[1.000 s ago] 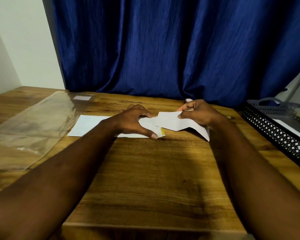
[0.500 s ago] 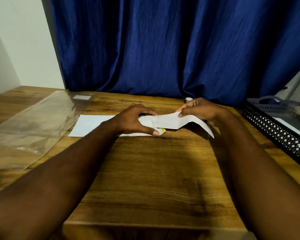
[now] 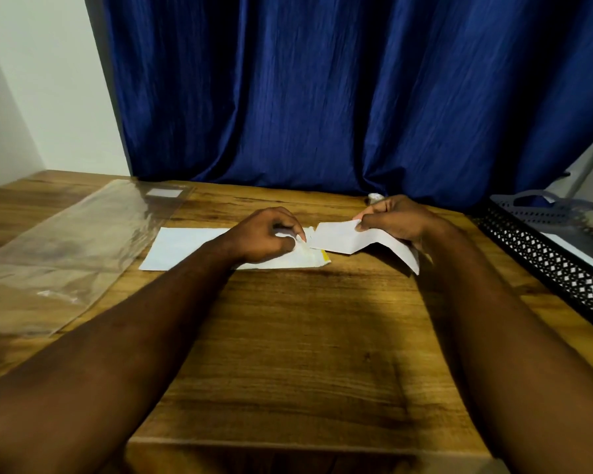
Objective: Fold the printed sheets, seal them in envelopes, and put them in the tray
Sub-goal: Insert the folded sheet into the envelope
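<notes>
A white envelope (image 3: pixel 182 249) lies flat on the wooden table, its open end with a yellow strip pointing right. My left hand (image 3: pixel 264 236) pinches that open end and lifts its flap. My right hand (image 3: pixel 396 218) pinches a folded white sheet (image 3: pixel 343 239), whose left edge sits just at the envelope's mouth. The sheet's right part droops toward the table under my right wrist. A black perforated tray (image 3: pixel 548 258) stands at the right edge of the table with white paper inside.
A clear plastic sleeve (image 3: pixel 65 244) lies on the left of the table. A blue curtain (image 3: pixel 322 97) hangs behind the table. A small white object (image 3: pixel 375 197) sits behind my right hand. Bare wood (image 3: pixel 305 336) spreads in front of my hands.
My right hand has drawn the folded sheet slightly right, so its left edge sits at the envelope's mouth. My left hand has curled tighter on the envelope's open end.
</notes>
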Motion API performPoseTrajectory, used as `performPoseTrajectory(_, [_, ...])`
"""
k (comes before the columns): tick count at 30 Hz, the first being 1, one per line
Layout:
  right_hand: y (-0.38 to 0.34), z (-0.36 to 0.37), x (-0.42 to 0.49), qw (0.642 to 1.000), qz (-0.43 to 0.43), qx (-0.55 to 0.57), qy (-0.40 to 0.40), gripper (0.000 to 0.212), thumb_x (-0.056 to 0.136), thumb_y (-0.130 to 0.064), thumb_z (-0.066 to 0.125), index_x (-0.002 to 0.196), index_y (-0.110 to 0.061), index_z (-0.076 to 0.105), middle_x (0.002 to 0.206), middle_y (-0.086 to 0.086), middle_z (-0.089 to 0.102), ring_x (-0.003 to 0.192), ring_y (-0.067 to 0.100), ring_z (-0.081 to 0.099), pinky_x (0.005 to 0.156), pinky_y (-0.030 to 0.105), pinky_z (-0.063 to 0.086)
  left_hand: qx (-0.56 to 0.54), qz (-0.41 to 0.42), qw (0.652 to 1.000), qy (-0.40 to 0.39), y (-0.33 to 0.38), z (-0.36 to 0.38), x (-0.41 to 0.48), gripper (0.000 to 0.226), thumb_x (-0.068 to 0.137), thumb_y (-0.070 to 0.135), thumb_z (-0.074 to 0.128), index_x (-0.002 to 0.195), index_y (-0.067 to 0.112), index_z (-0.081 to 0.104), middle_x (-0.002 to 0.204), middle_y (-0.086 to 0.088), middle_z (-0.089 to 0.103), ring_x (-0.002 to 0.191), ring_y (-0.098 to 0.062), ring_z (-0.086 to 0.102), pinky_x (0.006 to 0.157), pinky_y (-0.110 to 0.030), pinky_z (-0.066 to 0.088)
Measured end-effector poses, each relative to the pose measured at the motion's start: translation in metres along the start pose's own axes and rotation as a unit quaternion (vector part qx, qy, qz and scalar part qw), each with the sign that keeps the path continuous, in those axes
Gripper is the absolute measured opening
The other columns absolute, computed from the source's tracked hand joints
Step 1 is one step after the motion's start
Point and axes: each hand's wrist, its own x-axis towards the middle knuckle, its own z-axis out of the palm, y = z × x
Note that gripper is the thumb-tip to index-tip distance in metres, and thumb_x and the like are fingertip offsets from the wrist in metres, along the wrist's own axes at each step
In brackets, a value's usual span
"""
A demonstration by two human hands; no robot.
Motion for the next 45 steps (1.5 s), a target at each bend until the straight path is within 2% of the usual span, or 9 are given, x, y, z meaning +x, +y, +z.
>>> performPoseTrajectory(6, [-0.010,-0.005,-0.004,0.999,-0.008,-0.038,0.016,0.017,0.083,-0.022,0.086,0.100,-0.023,0.086,0.100,-0.003,0.081,0.100,0.021,0.072,0.085,0.036,0.057,0.027,0.034,0.999,0.028,-0.002,0.004,0.004,0.019,0.094,0.019,0.067,0.105,0.033,0.073,0.115,0.014,0.067,0.114,-0.006,0.062,0.103,-0.033,0.051])
performPoseTrajectory(11, [-0.014,-0.003,-0.005,0.997,-0.007,-0.062,-0.038,0.016,0.082,-0.021,0.087,0.098,-0.024,0.087,0.099,-0.004,0.083,0.106,0.024,0.074,0.101,0.045,0.059,0.044,0.063,0.996,0.048,-0.001,0.007,0.005,0.017,0.097,0.022,0.062,0.105,0.035,0.069,0.115,0.015,0.064,0.113,-0.009,0.060,0.103,-0.043,0.050])
performPoseTrajectory(17, [-0.016,0.006,-0.006,0.995,-0.016,-0.079,-0.052,0.016,0.083,-0.020,0.086,0.099,-0.023,0.086,0.095,-0.004,0.083,0.099,0.020,0.077,0.092,0.040,0.061,0.054,0.074,0.995,0.042,0.005,0.009,0.004,0.020,0.096,0.021,0.058,0.107,0.031,0.071,0.115,0.012,0.065,0.115,-0.010,0.060,0.103,-0.046,0.050])
performPoseTrajectory(20, [-0.015,0.007,-0.007,0.995,-0.017,-0.065,-0.069,0.018,0.088,-0.014,0.082,0.105,-0.018,0.084,0.099,0.000,0.083,0.093,0.016,0.077,0.077,0.027,0.060,0.070,0.080,0.993,0.041,0.006,0.009,0.005,0.021,0.098,0.018,0.058,0.107,0.031,0.071,0.117,0.012,0.065,0.115,-0.008,0.058,0.103,-0.043,0.050])
performPoseTrajectory(26, [-0.011,0.001,-0.007,0.996,-0.043,0.044,-0.063,0.023,0.092,-0.009,0.076,0.112,-0.018,0.083,0.104,0.002,0.083,0.093,0.016,0.076,0.085,0.029,0.058,0.073,0.069,0.994,0.037,0.004,0.009,0.001,0.022,0.100,0.015,0.059,0.113,0.029,0.070,0.126,0.009,0.063,0.122,-0.009,0.054,0.107,-0.033,0.045])
performPoseTrajectory(32, [-0.006,0.006,0.000,0.996,-0.022,0.024,-0.084,0.018,0.091,-0.009,0.078,0.106,-0.018,0.083,0.103,0.004,0.083,0.100,0.023,0.076,0.089,0.033,0.057,0.089,0.093,0.991,0.046,0.014,0.009,0.000,0.020,0.100,0.010,0.059,0.111,0.020,0.072,0.127,0.003,0.062,0.120,-0.009,0.054,0.096,-0.005,0.034])
performPoseTrajectory(36, [-0.002,0.006,0.002,0.997,0.003,0.023,-0.075,0.018,0.089,-0.010,0.081,0.106,-0.016,0.083,0.102,0.005,0.083,0.102,0.025,0.076,0.085,0.030,0.055,0.089,0.094,0.990,0.056,0.016,0.009,-0.001,0.018,0.101,0.013,0.058,0.111,0.021,0.071,0.128,0.006,0.059,0.121,-0.009,0.053,0.101,-0.020,0.041])
performPoseTrajectory(40, [0.002,0.002,0.005,0.996,0.004,0.060,-0.065,0.016,0.088,-0.009,0.079,0.101,-0.017,0.084,0.103,0.008,0.083,0.106,0.030,0.074,0.099,0.041,0.055,0.085,0.089,0.991,0.052,0.016,0.009,-0.002,0.018,0.101,0.013,0.059,0.111,0.022,0.071,0.128,0.004,0.059,0.122,-0.012,0.054,0.103,-0.028,0.043])
performPoseTrajectory(45, [0.001,-0.002,0.004,0.995,-0.006,0.096,-0.027,0.013,0.087,-0.008,0.079,0.097,-0.016,0.083,0.102,0.011,0.082,0.104,0.033,0.075,0.104,0.045,0.055,0.081,0.083,0.992,0.059,0.014,0.008,-0.002,0.019,0.098,0.011,0.059,0.108,0.022,0.070,0.122,0.004,0.064,0.118,-0.013,0.057,0.103,-0.033,0.046])
